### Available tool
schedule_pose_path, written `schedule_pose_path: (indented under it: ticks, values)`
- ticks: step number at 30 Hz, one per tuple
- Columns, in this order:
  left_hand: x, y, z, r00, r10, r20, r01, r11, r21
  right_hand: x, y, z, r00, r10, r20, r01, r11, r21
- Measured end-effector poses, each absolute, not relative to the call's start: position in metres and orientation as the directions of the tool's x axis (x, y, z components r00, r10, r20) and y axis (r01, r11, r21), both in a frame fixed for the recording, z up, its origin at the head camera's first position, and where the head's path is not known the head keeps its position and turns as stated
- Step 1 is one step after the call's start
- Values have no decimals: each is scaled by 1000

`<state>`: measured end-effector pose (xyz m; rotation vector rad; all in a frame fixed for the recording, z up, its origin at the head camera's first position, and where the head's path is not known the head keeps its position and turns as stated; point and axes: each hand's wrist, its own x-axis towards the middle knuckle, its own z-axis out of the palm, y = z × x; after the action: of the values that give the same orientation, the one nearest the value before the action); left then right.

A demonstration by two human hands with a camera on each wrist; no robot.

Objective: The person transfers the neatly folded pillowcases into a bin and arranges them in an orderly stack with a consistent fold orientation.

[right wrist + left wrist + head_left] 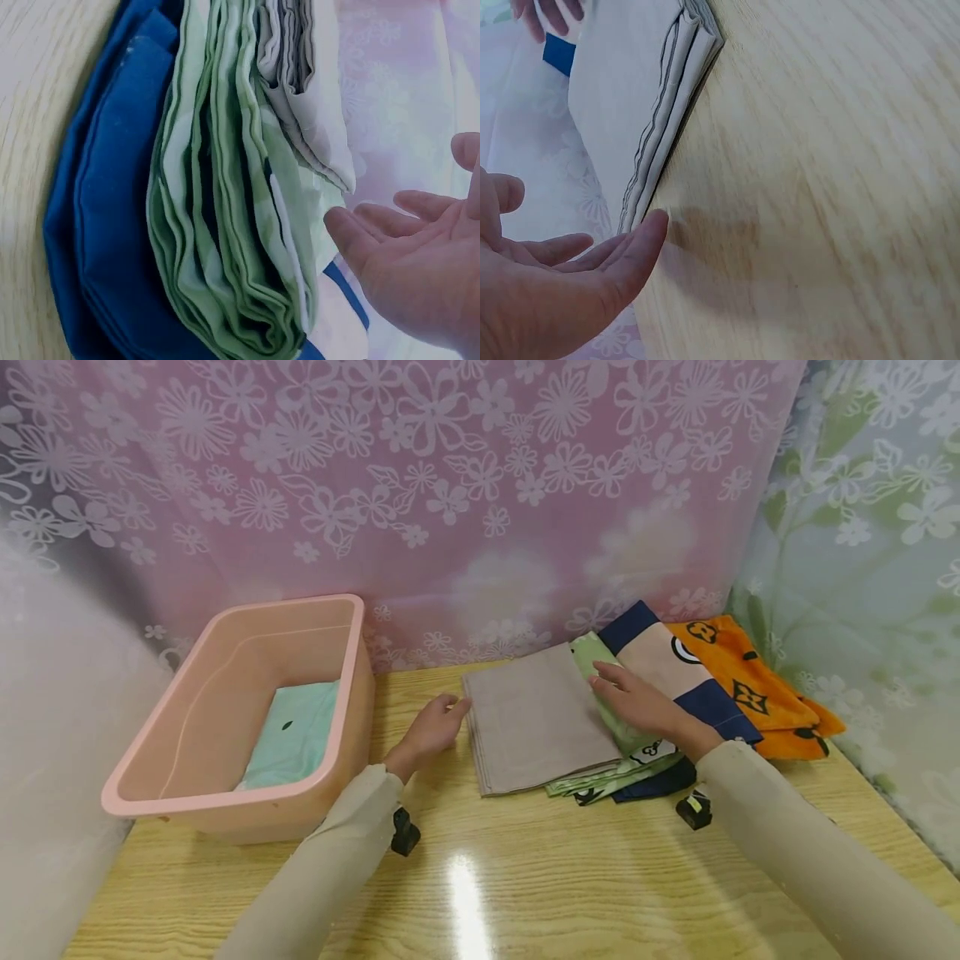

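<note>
A folded beige-grey cloth lies on top of a folded green patterned cloth. My left hand is at the beige cloth's left edge, its fingertips right beside the folded layers in the left wrist view. Over the green cloth, my right hand hovers with fingers extended, near the beige cloth's right side. The right wrist view shows the green cloth's stacked folds from the side, with navy fabric beneath. Neither hand holds anything.
A pink plastic tub stands on the left, with a folded mint-green cloth inside. Behind my right hand lie a navy and cream cloth and an orange patterned cloth. Floral curtains hang behind the wooden table.
</note>
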<state>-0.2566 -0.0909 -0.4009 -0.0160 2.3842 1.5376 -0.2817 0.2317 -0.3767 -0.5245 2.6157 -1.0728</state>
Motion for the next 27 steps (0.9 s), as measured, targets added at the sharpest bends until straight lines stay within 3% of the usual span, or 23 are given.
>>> schedule_pose_path:
  ticks: [4,12,27]
  values:
    - [-259,-91,-403,-942,140,-304,-245,331,911,-283,234,-378,-898,-416,-146,-163,621,-767]
    - [-263,-90,-404,-937,106,-333,-290,295,910,-288,238,-385,-882,-426,-199,-33,479,-877]
    - [-269,-83,-405,-895,44,-443,-428,185,884,-297,234,-393,-857,-395,-331,161,405,-900]
